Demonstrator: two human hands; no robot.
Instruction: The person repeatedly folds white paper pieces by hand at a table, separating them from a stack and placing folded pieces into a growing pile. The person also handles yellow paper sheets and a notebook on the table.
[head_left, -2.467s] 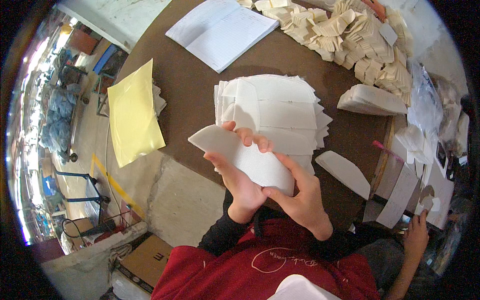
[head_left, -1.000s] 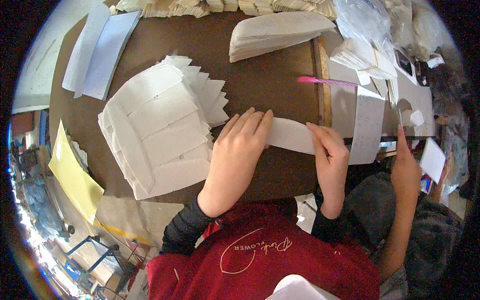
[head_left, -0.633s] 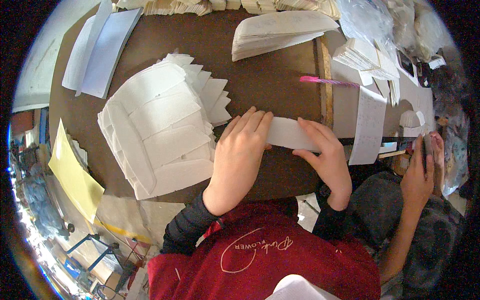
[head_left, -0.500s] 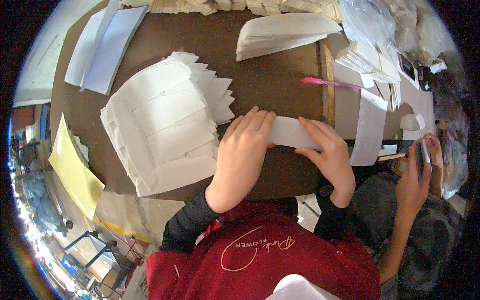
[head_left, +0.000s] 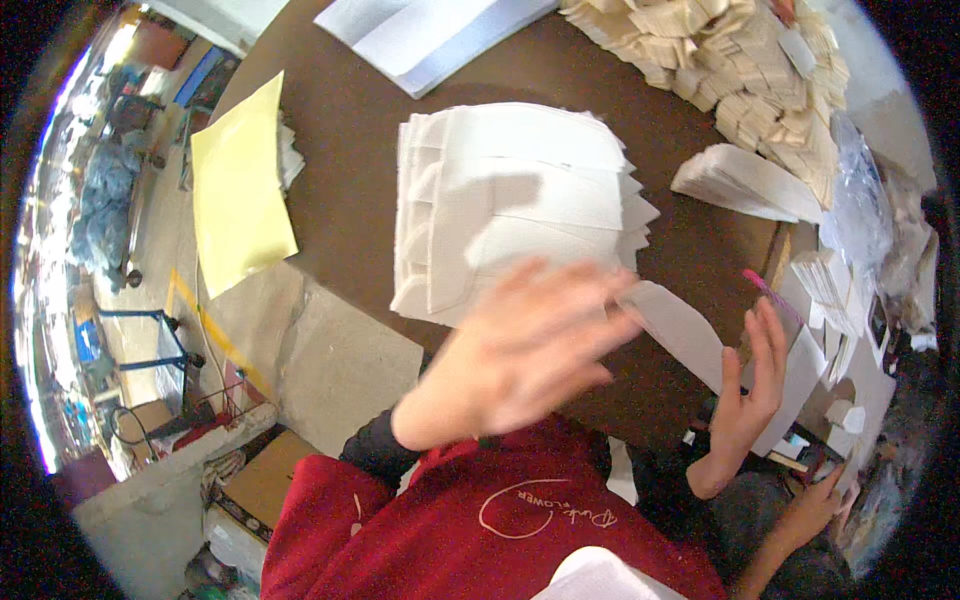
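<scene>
On brn tbl (head_left: 350,190): wht piece (head_left: 682,325) btwn L hand (head_left: 520,350), R hand (head_left: 745,405).

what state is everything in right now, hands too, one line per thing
left hand, motion-blurred, fingers extended, grip unclear
right hand, open, fingers raised
white curved piece, lying between the hands
large white stack, fanned, pieces overlapping
small white stack, pieces gathered close together
notebook, open, cut off by the picture's edge
yellow sheet, slightly bowed
cream bundles, heaped
</scene>
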